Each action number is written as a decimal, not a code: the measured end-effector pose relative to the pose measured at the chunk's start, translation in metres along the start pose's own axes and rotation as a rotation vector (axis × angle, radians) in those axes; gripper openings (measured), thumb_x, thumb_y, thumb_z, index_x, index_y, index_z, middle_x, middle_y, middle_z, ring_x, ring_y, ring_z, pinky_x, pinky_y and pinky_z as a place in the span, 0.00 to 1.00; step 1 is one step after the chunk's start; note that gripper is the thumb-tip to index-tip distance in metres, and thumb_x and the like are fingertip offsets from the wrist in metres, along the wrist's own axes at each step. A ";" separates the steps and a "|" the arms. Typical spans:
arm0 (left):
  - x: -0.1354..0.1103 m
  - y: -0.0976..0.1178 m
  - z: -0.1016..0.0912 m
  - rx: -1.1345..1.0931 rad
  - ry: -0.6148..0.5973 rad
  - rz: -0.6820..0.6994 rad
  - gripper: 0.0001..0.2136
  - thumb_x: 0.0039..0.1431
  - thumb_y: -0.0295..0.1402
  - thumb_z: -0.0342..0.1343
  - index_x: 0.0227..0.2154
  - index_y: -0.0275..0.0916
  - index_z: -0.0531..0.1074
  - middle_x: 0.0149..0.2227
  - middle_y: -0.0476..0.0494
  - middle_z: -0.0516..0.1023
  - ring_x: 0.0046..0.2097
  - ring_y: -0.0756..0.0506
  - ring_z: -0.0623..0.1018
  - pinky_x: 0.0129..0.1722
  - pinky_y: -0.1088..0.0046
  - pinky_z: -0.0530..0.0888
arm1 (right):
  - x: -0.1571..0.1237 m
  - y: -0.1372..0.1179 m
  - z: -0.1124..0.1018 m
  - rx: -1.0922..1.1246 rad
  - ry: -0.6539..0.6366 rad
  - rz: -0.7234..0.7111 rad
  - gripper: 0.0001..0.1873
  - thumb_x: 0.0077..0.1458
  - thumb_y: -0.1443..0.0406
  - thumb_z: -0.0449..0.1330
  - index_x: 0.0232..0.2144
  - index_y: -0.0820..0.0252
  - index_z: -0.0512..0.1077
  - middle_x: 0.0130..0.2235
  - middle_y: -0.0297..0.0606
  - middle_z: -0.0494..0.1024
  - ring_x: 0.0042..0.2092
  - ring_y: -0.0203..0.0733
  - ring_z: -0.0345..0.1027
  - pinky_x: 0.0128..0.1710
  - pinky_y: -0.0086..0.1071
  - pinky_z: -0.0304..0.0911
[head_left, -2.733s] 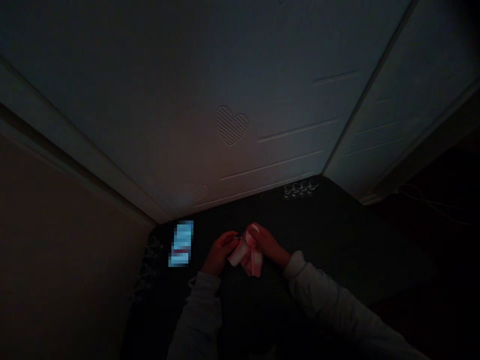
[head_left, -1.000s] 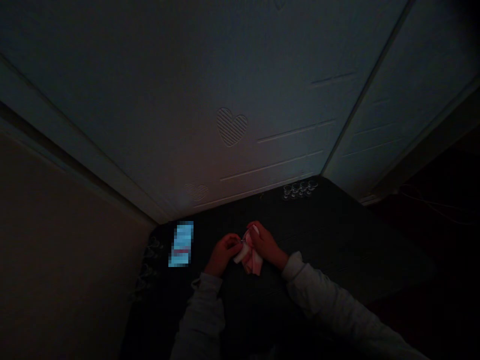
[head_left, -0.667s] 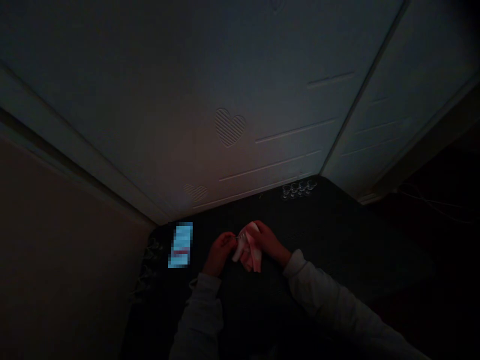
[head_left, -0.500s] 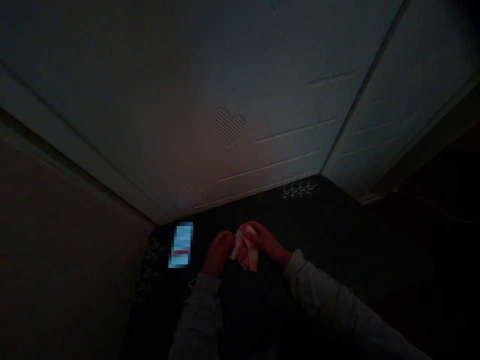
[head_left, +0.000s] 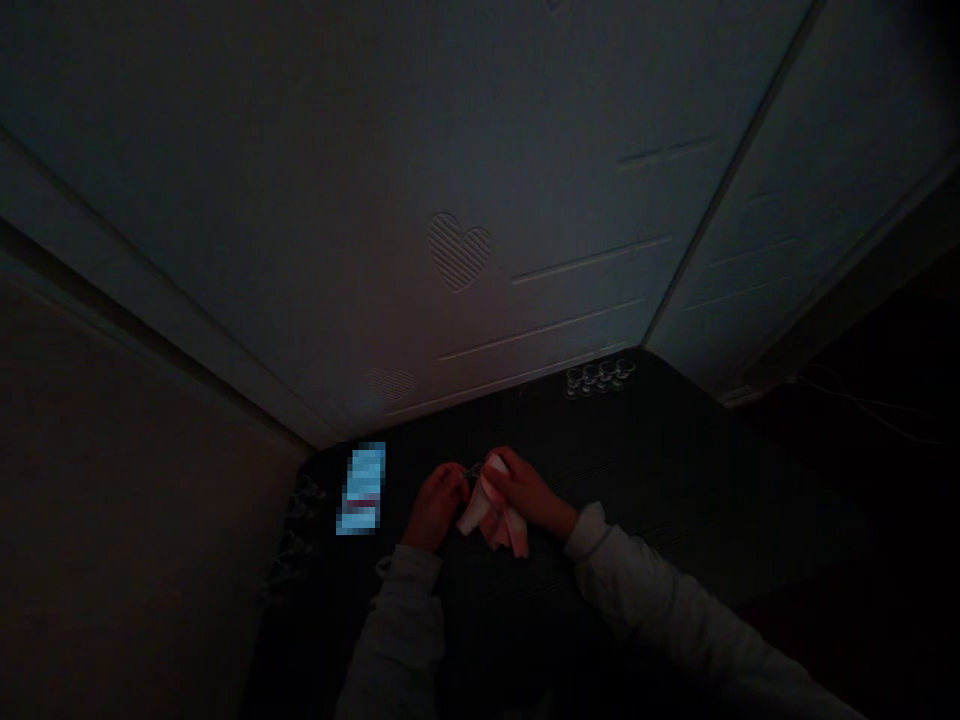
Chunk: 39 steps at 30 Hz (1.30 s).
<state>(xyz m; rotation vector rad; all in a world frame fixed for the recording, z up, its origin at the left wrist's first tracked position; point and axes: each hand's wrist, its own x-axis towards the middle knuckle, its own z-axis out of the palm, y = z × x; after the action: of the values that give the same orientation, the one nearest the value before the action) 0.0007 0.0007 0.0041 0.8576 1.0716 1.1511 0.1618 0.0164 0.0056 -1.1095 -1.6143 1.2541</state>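
Note:
My left hand (head_left: 439,503) has its fingers closed around a small clear, shiny thing (head_left: 472,471), which looks like a small glass; much of it is hidden by the fingers. A pink and white cloth (head_left: 495,522) hangs from my right hand (head_left: 523,488), whose fingers are pinched on its upper part. The two hands are close together just above the dark table, with the cloth bunched against the shiny thing between them.
Several small clear glasses (head_left: 600,378) stand in rows at the table's back edge. More clear glasses (head_left: 292,535) line the left edge. A lit, pixelated screen (head_left: 362,490) lies left of my hands. Behind the dark table (head_left: 660,480) rises a pale panel (head_left: 337,250) with heart reliefs.
The cloth has shifted slightly and hangs lower and more spread out. More of the shiny thing shows between my hands. My left hand has hardly moved.

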 end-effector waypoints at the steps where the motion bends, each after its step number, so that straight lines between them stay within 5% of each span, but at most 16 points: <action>1: 0.000 0.000 0.000 0.003 -0.001 0.006 0.12 0.47 0.40 0.53 0.29 0.36 0.67 0.22 0.52 0.67 0.24 0.53 0.66 0.25 0.76 0.63 | 0.000 0.000 0.000 0.005 -0.001 0.003 0.12 0.51 0.59 0.51 0.36 0.60 0.63 0.30 0.32 0.66 0.32 0.35 0.60 0.32 0.28 0.56; 9: -0.003 -0.001 0.001 0.031 -0.014 0.045 0.17 0.44 0.32 0.57 0.40 0.39 0.63 0.23 0.53 0.68 0.25 0.54 0.68 0.27 0.77 0.63 | 0.002 -0.003 -0.003 0.071 0.006 0.036 0.10 0.51 0.59 0.50 0.29 0.60 0.63 0.27 0.30 0.64 0.30 0.33 0.58 0.30 0.26 0.54; 19: -0.001 -0.004 -0.002 0.016 -0.009 0.039 0.17 0.38 0.26 0.59 0.36 0.38 0.67 0.29 0.50 0.71 0.32 0.51 0.71 0.33 0.75 0.66 | 0.003 -0.002 -0.001 0.151 0.033 0.044 0.14 0.51 0.56 0.49 0.26 0.61 0.62 0.25 0.29 0.62 0.28 0.32 0.56 0.28 0.26 0.53; 39: -0.002 -0.003 0.000 0.146 0.015 0.034 0.14 0.42 0.33 0.58 0.35 0.37 0.66 0.30 0.49 0.72 0.32 0.51 0.71 0.34 0.74 0.66 | 0.006 0.001 -0.002 0.113 0.043 0.035 0.12 0.52 0.58 0.50 0.30 0.62 0.64 0.29 0.32 0.65 0.32 0.35 0.59 0.32 0.28 0.56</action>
<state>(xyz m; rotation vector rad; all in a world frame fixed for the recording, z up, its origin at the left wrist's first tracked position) 0.0017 -0.0018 0.0018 0.9859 1.1685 1.1187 0.1621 0.0228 0.0053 -1.0903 -1.4794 1.3188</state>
